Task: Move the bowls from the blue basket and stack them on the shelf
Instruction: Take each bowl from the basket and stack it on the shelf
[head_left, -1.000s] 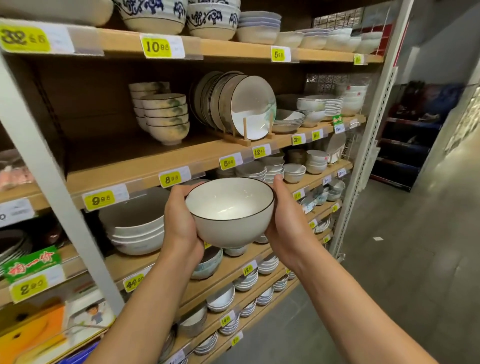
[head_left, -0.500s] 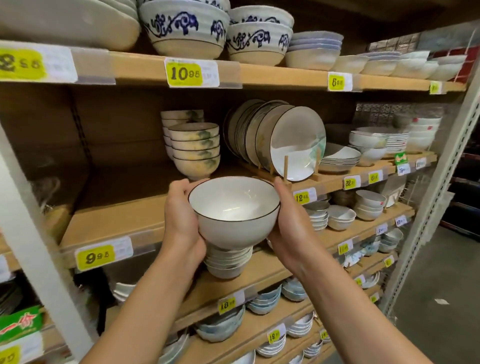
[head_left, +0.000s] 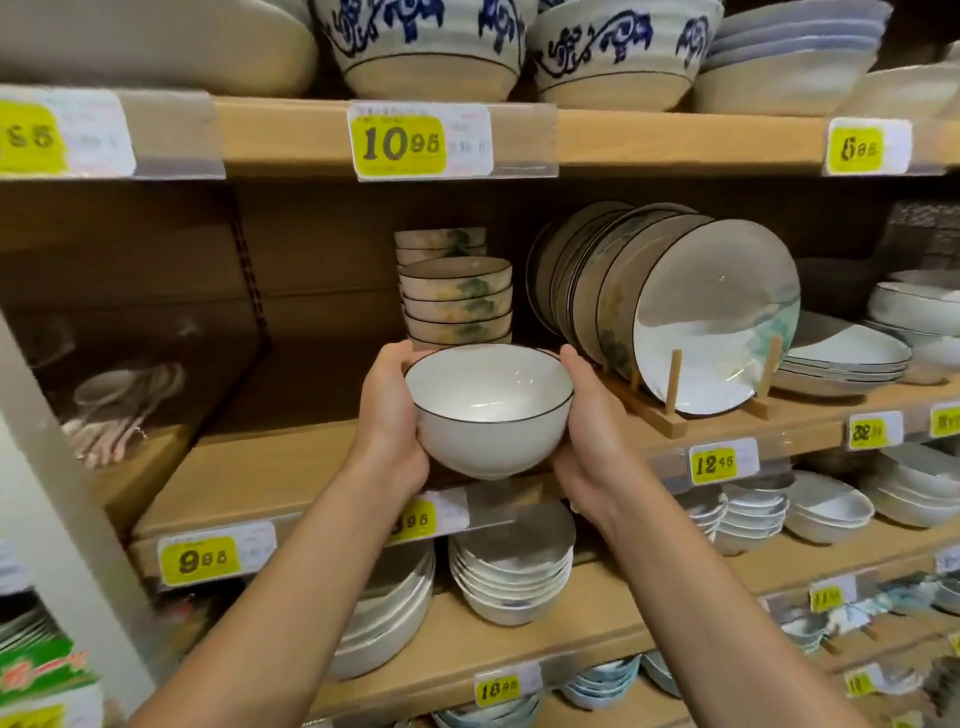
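Two hands on one bowl: the left hand (head_left: 387, 415) and right hand (head_left: 587, 415) cup a white ceramic bowl with a thin dark rim (head_left: 488, 405) from either side, thumbs up by the rim and palms against its wall. Most of the fingers wrap around the far side, so I can't see them. The bowl sits upright over the front part of the light wooden shelf (head_left: 291, 467), and I honestly can't tell if its foot touches the board. It covers the bottom of the stack of beige bowls with green and yellow blotches (head_left: 457, 306) right behind it. To the right, the grey-white plates standing in a wooden rack (head_left: 711, 322) overlap each other, so only the front one shows fully. The left wrist blocks the first digit of a yellow price tag (head_left: 415, 521). The big blue-patterned bowls (head_left: 431, 47) up top are cut off by the frame, and the stuff at far left is too blurry to name. Compared with half a second back, the same grip holds, but the bowl has come up from below the shelf edge to level with that stack, and the view has moved much closer.
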